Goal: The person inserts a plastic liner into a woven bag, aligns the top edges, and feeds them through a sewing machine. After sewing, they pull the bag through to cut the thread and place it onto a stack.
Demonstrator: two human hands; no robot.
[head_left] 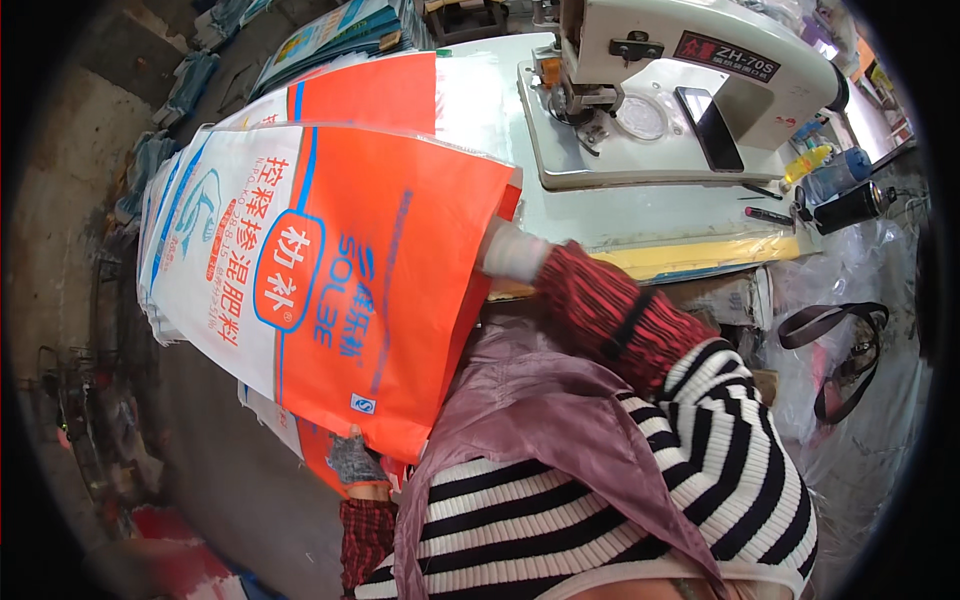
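Orange-white woven sack at frame centre-left | left hand gloved, pinching bottom edge, keeping it taut | right hand reaching inside, grip hidden | sewing machine upper right on table

Even daylight, brightest at top right; mild glare on the white sewing machine and clear plastic sheeting. Left floor dim, shadowed. Heavy fisheye bending, black vignette at the rim. Centre sharp, edges soft.
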